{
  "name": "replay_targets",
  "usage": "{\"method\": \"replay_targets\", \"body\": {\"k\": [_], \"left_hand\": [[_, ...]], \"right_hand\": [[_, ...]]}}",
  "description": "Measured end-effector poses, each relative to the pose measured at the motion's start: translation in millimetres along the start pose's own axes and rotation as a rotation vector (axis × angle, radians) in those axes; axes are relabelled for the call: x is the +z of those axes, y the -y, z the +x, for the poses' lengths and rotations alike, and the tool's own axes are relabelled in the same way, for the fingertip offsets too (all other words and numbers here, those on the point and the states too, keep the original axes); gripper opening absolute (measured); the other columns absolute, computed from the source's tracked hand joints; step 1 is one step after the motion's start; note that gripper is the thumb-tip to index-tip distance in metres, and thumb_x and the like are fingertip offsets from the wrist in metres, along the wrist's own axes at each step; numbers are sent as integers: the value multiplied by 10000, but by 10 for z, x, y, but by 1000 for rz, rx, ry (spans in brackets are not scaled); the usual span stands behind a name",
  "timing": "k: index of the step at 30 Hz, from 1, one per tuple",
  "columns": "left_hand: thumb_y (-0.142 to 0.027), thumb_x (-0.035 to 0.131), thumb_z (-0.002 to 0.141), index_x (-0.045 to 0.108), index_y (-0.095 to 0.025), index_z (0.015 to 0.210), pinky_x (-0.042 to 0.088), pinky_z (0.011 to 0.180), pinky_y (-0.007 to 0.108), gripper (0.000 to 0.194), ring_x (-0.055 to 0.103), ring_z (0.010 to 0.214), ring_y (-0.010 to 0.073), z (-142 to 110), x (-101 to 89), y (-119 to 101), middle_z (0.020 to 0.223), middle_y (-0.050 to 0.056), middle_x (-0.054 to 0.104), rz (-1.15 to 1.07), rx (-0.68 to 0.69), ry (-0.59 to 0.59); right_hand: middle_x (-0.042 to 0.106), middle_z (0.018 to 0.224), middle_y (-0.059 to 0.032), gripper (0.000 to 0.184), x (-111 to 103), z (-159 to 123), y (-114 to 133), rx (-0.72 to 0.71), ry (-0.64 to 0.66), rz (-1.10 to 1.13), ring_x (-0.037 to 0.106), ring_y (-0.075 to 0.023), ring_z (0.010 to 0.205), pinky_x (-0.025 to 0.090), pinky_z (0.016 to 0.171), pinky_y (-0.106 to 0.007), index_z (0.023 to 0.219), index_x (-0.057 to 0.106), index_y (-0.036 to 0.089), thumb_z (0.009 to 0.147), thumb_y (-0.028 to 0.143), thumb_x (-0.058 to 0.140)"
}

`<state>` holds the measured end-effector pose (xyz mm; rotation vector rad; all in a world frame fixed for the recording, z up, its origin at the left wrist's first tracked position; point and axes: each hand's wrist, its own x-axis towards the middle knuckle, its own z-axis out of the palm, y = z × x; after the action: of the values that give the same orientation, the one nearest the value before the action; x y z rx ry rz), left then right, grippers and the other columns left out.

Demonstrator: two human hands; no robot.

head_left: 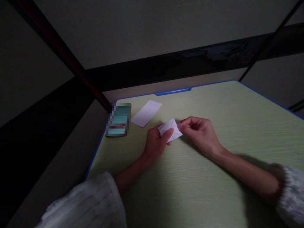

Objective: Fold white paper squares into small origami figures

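The folded piece [174, 123] and loose sheet [146, 113] both looked like smooth, matt paper. The tabletop [218, 107] showed a wood-grain finish, mostly matt, with its far-edge strip [174, 91] resembling glossy plastic. The right sleeve [293, 190] appeared to be rough, fleecy cloth; the dark wall band [211, 55] was glossy and reflective.

Dim corner, pale tabletop [249, 136] against a banded wall [166, 38].
The wall is greyish, crossed by a glossy black band [154, 74] with faint reflections; a dark red strip [58, 41] slants down at left. The wood-grained tabletop has blue edging [266, 97] and a raised blue bar [173, 91] along its far side; the left lies deep in shadow.
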<state>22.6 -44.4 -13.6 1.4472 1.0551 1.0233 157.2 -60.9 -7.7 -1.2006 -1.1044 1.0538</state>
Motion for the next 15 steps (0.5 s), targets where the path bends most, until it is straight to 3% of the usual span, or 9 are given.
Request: {"method": "replay_targets", "body": {"k": [9,15], "left_hand": [[-277,559,662,510,-119,484,349,381,154,243,435,400,54,5,2,-14,435,-35,491,-23,-22,-60],[-277,563,655,535,-117,512,349,379,160,216,455,409,62,-3,0,-21,455,-26,518,-46,-10,-18]], "right_hand": [[508,509,40,90,16,12,-32,49,76,113,401,-58,471,289,460,-207,590,538,135,617,192,603],[477,500,43,164,4,1,-9,124,341,55,393,-57,453,265,447,-206,605,493,142,661,261,591]]}}
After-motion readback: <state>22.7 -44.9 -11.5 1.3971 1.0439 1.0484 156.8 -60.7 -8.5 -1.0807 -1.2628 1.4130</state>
